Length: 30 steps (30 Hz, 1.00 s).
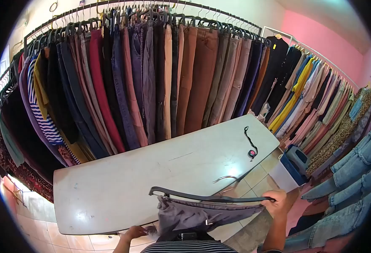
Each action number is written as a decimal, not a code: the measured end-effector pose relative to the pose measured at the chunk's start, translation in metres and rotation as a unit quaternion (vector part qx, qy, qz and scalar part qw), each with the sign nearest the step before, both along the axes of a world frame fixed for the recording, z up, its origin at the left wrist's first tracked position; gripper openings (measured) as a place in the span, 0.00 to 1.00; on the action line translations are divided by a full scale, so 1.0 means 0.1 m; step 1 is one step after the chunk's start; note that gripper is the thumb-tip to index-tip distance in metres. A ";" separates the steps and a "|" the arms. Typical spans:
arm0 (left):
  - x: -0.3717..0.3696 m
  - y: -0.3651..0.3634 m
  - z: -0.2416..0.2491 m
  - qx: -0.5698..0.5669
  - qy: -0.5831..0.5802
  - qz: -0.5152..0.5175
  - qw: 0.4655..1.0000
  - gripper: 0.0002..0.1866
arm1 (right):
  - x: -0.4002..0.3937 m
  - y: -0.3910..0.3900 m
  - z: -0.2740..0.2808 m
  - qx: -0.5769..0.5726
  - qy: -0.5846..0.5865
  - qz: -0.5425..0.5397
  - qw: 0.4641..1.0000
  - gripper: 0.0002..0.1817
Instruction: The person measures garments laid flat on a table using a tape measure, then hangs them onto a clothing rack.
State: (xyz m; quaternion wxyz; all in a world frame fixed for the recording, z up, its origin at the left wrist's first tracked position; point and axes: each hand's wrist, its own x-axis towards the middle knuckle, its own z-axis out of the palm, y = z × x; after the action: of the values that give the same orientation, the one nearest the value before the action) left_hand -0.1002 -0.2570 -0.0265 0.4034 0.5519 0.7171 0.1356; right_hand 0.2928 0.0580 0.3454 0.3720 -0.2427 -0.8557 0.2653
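Observation:
A black clothes hanger [206,197] is stretched across in front of me, with dark grey trousers [185,215] hanging from it by the waistband. My right hand [275,201] is closed around the hanger's right end, beside the waistband. Low on the left, my left hand [134,232] points its fingers toward the trousers' left edge, close to the fabric. Those fingers look loosely extended, and no object shows in them. The lower part of the trousers is hidden near my striped top.
A long white table [122,185] stands ahead. On it lie a tape measure [252,153] with a black strap and a loose hanger hook [225,178]. Behind is a packed rack of trousers [202,80]. Hanging clothes, jeans [354,181] and a blue-and-white bin [288,168] are at the right.

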 end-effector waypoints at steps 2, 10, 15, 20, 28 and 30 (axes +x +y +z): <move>-0.01 0.03 0.20 0.060 -0.010 0.016 0.998 0.19 | -0.13 0.04 -0.11 -0.007 -0.011 0.034 0.999 0.11; 0.27 0.72 1.71 0.232 -0.114 0.195 0.946 0.27 | -0.40 0.06 -0.32 -0.008 -0.015 0.146 0.989 0.08; 0.43 0.98 1.57 0.368 -0.097 0.189 0.905 0.08 | -0.45 0.25 -0.40 0.028 0.007 0.126 0.992 0.09; 0.56 1.11 1.56 0.323 -0.095 0.319 0.886 0.06 | -0.60 0.54 -0.36 0.179 -0.052 0.077 0.980 0.11; 0.70 1.52 1.50 0.393 -0.061 0.405 0.823 0.06 | -1.05 1.28 -0.62 0.229 -0.012 -0.011 0.973 0.13; 0.70 1.61 1.52 0.398 -0.045 0.419 0.815 0.07 | -1.17 1.46 -0.70 0.221 -0.009 0.004 0.975 0.13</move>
State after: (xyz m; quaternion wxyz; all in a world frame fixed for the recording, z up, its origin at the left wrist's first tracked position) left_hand -0.0297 -0.0961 0.1253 0.0850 0.3034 0.7435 0.5899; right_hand 0.1761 0.2042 0.2749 0.4079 -0.1532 -0.8974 0.0695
